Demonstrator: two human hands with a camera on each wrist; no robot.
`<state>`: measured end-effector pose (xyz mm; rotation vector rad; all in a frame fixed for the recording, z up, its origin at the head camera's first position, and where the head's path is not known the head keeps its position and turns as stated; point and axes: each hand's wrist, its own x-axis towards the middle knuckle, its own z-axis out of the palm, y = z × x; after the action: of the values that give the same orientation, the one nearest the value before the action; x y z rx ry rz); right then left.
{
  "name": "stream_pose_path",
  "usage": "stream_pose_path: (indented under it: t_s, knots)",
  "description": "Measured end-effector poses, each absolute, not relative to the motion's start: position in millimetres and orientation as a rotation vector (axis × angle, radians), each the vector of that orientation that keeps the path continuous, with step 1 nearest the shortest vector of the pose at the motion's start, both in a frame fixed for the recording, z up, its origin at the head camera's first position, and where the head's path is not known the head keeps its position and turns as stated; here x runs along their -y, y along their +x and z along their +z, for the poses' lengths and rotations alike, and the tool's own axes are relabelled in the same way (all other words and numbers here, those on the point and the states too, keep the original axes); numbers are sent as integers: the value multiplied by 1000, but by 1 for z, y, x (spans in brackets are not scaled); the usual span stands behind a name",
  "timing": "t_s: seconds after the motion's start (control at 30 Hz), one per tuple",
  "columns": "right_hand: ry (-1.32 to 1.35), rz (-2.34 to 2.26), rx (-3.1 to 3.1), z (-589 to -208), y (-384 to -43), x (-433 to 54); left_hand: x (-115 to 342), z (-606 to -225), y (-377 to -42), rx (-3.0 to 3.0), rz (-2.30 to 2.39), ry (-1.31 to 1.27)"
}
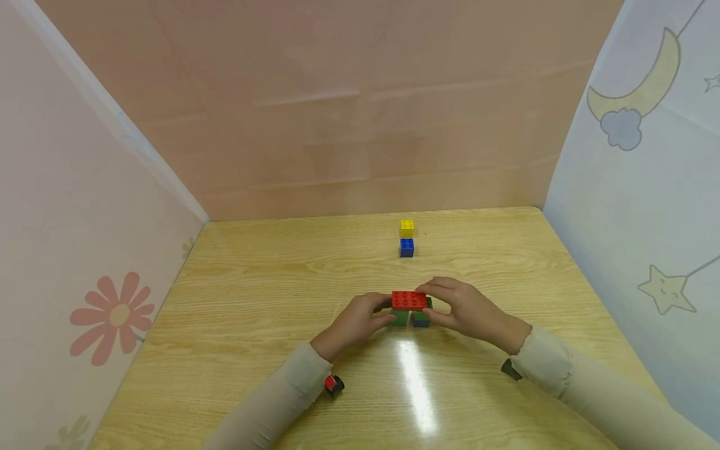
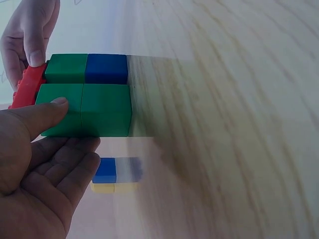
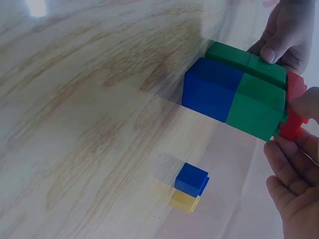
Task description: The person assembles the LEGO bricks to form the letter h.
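Two short block stacks stand side by side on the table. The left one has an upper green block (image 2: 60, 117) and a lower green block (image 2: 106, 110); the right one has a green block (image 3: 256, 107) on a blue block (image 3: 212, 92). A red eight-stud block (image 1: 409, 300) bridges both tops, with green studs showing beside it in the right wrist view. My left hand (image 1: 360, 320) grips the left stack's upper green block, thumb in front and fingers behind. My right hand (image 1: 467, 310) pinches the red block's right end between thumb and fingers.
Behind the stacks sit a loose blue block (image 1: 407, 248) and a yellow block (image 1: 407, 227), one behind the other. A pink-brown backdrop (image 1: 360, 125) rises at the table's (image 1: 253, 300) far edge. Pale printed panels flank both sides.
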<state>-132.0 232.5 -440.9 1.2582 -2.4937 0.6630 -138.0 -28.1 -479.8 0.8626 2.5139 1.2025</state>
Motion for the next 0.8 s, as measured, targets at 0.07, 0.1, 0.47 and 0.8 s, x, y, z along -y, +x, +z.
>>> stream_pose_path:
  t_s: [0.07, 0.1, 0.47, 0.8]
  knots:
    - [1265, 654, 2493, -441, -132, -233, 28, -480, -138, -2521, 1191, 858]
    - [1267, 652, 2493, -441, -132, -233, 28, -480, -138, -2522, 1188, 856]
    - [1261, 587, 2472, -438, -130, -231, 28, -480, -137, -2520, 1192, 836]
    - [1248, 625, 2500, -439, -131, -229, 26, -483, -139, -2508, 1203, 856]
